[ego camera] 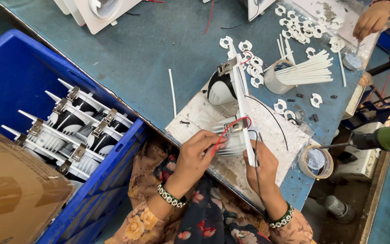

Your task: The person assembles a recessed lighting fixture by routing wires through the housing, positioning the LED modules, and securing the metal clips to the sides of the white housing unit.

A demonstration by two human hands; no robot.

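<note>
Left hand (195,156) curled around the finned end of a white lamp fitting (235,113), fingertips pinching a red wire (224,131) looping off it; right hand (262,165) clenched on the fitting's other side, gripping a thin black wire (271,115); fitting lies on a scuffed white board (195,119) at the near edge of the blue-grey table (150,49). Blue crate (10,77) to the left holds more fittings with metal spring clips; white sticks (305,70) in a cup and white washers (294,25) further back; tape roll (316,161) just right of the right hand; green power screwdriver (384,138) at right edge; another person's hand (372,19) top right.
</note>
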